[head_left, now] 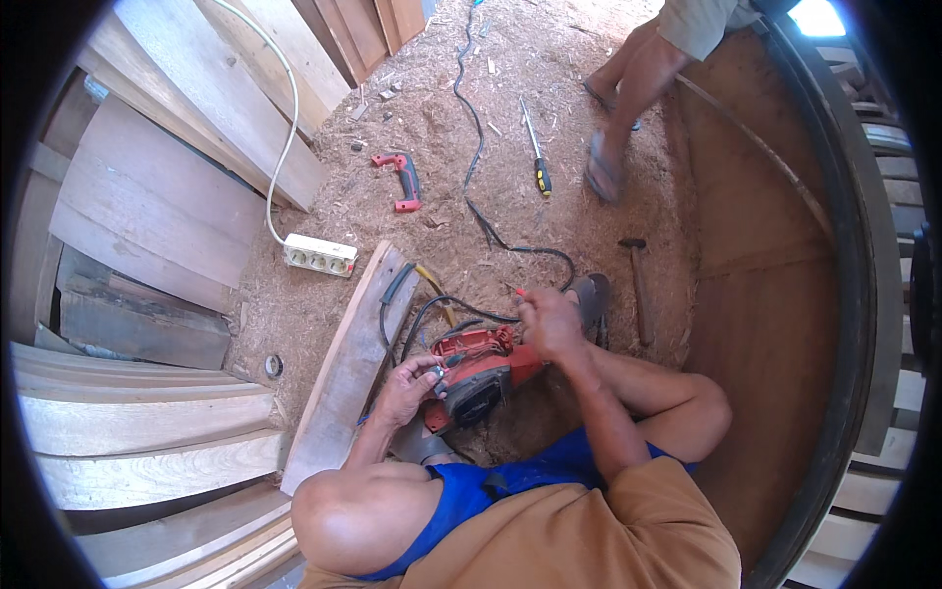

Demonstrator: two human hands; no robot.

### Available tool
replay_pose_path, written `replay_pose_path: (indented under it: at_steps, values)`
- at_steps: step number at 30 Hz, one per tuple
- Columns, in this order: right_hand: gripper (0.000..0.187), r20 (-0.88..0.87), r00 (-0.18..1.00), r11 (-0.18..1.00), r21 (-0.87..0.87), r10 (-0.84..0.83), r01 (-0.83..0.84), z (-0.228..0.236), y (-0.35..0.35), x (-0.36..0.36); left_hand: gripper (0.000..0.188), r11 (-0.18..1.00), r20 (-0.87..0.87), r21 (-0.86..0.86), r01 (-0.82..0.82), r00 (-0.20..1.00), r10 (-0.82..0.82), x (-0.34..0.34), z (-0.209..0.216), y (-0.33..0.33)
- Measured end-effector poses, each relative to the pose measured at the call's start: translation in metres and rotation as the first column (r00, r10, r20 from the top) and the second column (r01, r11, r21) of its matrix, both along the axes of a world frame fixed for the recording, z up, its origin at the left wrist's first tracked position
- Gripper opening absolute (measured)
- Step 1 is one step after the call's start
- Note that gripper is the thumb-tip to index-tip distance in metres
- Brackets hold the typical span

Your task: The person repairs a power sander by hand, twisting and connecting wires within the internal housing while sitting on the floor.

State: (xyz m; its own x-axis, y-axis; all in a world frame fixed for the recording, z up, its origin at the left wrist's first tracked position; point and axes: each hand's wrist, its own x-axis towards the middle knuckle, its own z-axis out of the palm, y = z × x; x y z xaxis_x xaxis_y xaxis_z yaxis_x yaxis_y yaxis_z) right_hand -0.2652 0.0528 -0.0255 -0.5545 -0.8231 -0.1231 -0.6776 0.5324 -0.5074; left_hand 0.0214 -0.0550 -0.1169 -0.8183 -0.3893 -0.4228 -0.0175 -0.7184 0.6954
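Note:
An opened red and black power tool point(474, 378), which looks like an electric planer, sits between my bent legs with inner parts and wires showing. My left hand point(404, 391) is closed at its left side, pinching a small grey part point(439, 377) whose kind I cannot make out. Above the tool's right end my right hand point(551, 322) is closed round a slim thing with a red end point(517, 290); the rest of it is hidden in the fist. A black cable point(432, 306) loops behind the tool. The red and black handle cover point(400, 183) lies apart on the sawdust.
A curved wooden board point(345, 368) lies at my left, near a white power strip point(321, 256) and a tape roll point(274, 366). Ahead lies a screwdriver point(537, 152); a hammer point(639, 294) lies right. Another person's legs point(628, 98) stand far right. Planks point(147, 412) line the left.

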Motion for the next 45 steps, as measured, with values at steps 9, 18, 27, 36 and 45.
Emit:
replay_pose_path:
  at_steps: [9,18,27,36,45]
  values:
    - [0.032,-0.186,0.981,0.918,0.395,0.05,0.027,-0.06,0.032,-0.048,0.034,1.0,-0.002,0.002,0.011,1.0,-0.011,-0.002,0.008,0.001]
    - [0.029,-0.045,0.995,0.964,0.245,-0.09,0.098,0.022,0.037,-0.001,0.039,0.998,0.011,0.061,0.018,1.0,-0.019,0.002,0.007,0.001]
    - [0.038,0.438,0.884,0.986,-0.112,0.163,-0.126,0.079,0.054,0.063,0.042,0.999,0.028,-0.008,0.035,0.999,-0.035,0.0,0.003,-0.005]
    - [0.036,0.416,0.879,0.968,-0.014,0.233,-0.25,0.086,0.048,0.079,0.039,0.991,0.029,-0.109,0.079,0.997,-0.076,0.003,-0.001,-0.004]
    - [0.035,0.43,0.872,0.971,-0.058,0.235,-0.233,0.076,0.044,0.081,0.038,0.991,0.036,-0.093,0.097,0.995,-0.094,0.004,-0.003,-0.005]
